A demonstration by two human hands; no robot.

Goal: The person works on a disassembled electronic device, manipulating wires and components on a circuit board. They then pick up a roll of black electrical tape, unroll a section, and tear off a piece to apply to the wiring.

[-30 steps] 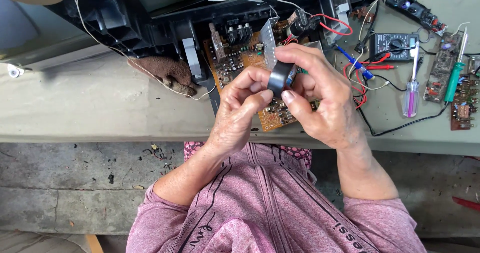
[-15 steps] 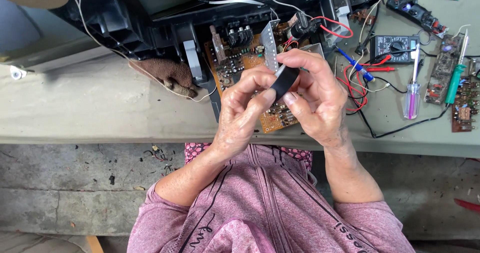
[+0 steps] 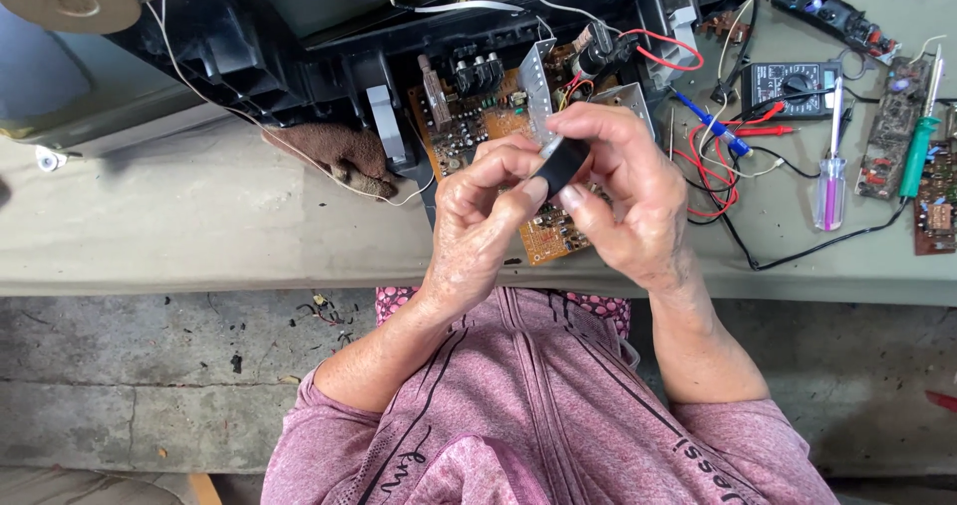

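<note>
Two hands: left hand (image 3: 488,216) and right hand (image 3: 623,201) meet above the bench (image 3: 199,226) edge.
Grip: both hands' fingertips clamped on the roll of black tape (image 3: 561,164).
Tape position: held in the air over the brown circuit board (image 3: 478,116).
Behind: black open casing (image 3: 299,46), wires, brown cloth (image 3: 339,151).
Right side: multimeter (image 3: 793,86), red leads, pink-handled screwdriver (image 3: 829,176), green-handled soldering iron (image 3: 917,146), small boards.
Obstruction: hands hide part of the board.
Surface: grey-green bench; stained concrete floor (image 3: 150,385) below.
</note>
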